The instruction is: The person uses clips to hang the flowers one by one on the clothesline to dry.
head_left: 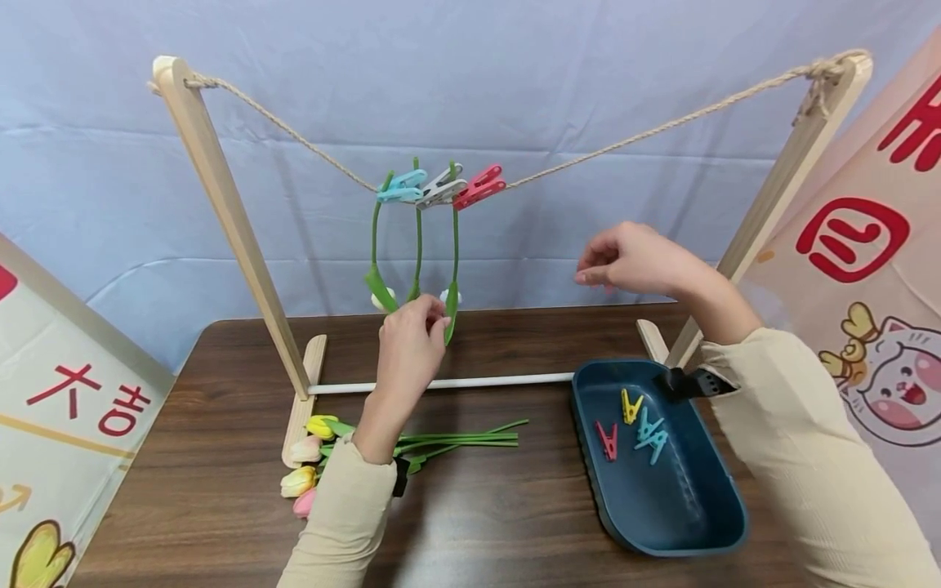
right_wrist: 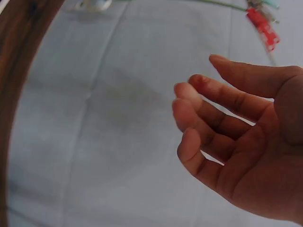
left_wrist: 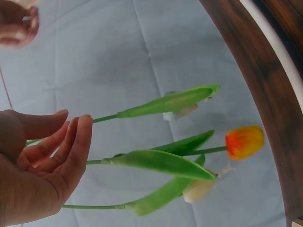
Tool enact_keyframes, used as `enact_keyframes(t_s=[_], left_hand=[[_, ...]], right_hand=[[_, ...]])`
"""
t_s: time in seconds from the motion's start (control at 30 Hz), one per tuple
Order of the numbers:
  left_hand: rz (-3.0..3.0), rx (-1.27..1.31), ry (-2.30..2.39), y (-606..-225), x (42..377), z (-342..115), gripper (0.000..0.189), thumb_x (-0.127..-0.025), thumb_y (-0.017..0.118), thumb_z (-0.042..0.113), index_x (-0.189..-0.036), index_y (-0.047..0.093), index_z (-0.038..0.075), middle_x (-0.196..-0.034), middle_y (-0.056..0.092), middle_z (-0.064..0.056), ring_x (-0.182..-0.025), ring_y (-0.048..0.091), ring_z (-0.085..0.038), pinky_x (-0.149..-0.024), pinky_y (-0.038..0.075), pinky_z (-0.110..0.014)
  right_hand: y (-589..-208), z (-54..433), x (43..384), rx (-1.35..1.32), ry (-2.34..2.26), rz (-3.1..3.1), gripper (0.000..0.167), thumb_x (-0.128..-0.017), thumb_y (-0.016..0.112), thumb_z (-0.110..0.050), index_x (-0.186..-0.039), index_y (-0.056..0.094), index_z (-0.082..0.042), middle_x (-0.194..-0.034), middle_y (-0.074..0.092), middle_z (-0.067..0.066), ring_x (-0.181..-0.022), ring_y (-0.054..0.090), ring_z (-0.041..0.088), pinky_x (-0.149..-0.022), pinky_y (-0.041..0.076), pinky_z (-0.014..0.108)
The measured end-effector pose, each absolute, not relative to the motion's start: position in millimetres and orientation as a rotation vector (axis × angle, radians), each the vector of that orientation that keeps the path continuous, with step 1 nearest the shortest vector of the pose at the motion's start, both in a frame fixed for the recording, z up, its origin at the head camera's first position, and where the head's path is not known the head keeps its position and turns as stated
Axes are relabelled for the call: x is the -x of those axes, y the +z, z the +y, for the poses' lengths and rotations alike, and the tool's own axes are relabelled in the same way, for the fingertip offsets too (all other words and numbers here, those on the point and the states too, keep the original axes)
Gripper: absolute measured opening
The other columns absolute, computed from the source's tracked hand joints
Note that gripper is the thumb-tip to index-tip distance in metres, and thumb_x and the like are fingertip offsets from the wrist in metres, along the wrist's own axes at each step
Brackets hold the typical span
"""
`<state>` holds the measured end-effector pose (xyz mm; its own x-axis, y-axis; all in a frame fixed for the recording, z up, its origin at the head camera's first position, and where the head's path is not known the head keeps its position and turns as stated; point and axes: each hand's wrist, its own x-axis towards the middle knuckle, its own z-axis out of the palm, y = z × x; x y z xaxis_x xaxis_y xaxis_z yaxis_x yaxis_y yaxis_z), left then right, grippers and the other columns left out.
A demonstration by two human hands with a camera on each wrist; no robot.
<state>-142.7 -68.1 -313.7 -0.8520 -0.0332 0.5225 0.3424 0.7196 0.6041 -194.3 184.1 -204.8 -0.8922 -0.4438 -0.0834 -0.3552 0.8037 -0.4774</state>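
Observation:
Three artificial tulips hang upside down on a rope, held by a light blue clothespin (head_left: 401, 186), a grey clothespin (head_left: 441, 189) and a red clothespin (head_left: 479, 187). My left hand (head_left: 413, 331) is in front of their lower leaves. In the left wrist view its thumb and fingers are apart and loosely bent, overlapping the stems. An orange-yellow tulip head (left_wrist: 245, 142) hangs beyond, beside a green leaf (left_wrist: 161, 163). To the right of the flowers, my right hand (head_left: 634, 260) is raised in the air, its fingers loosely bent and holding nothing.
The rope (head_left: 654, 131) sags between two wooden posts (head_left: 228, 220), joined low down by a white rod (head_left: 507, 380). More tulips (head_left: 297, 482) lie on the table at the left. A dark blue tray (head_left: 676, 523) at the right holds several clothespins (head_left: 607, 441).

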Motion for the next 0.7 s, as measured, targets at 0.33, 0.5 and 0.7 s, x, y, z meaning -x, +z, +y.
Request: enact_keyframes(t_s=[0.33, 0.5, 0.7], left_hand=[[-2.456, 0.222, -0.989, -320, 142, -71, 0.006, -0.084, 0.064, 0.006, -0.087, 0.066, 0.002, -0.073, 0.063, -0.006, -0.065, 0.058, -0.021, -0.066, 0.045, -0.039], [-2.46, 0.228, -0.994, -322, 141, -73, 0.007, -0.085, 0.064, 0.006, -0.088, 0.066, 0.0, -0.073, 0.063, -0.008, -0.064, 0.058, -0.021, -0.062, 0.046, -0.036], [-2.481, 0.201, -0.999, -324, 140, -75, 0.005, -0.085, 0.063, 0.006, -0.086, 0.066, 0.002, -0.074, 0.064, -0.007, -0.066, 0.059, -0.021, -0.065, 0.046, -0.04]], right_hand=[[-279, 230, 201, 0.532, -0.765, 2.594, 0.013, -0.087, 0.059, -0.011, -0.086, 0.064, 0.0, -0.069, 0.058, 0.006, -0.059, 0.056, 0.019, -0.053, 0.045, 0.032], [-325, 251, 200, 0.537, -0.848, 2.474, 0.008, -0.084, 0.057, -0.002, -0.085, 0.063, 0.003, -0.069, 0.058, 0.008, -0.057, 0.055, 0.021, -0.049, 0.044, 0.029], [-377, 271, 198, 0.55, -0.943, 2.341, 0.01, -0.078, 0.056, 0.008, -0.085, 0.062, 0.009, -0.069, 0.059, 0.008, -0.054, 0.052, 0.019, -0.046, 0.042, 0.027]])
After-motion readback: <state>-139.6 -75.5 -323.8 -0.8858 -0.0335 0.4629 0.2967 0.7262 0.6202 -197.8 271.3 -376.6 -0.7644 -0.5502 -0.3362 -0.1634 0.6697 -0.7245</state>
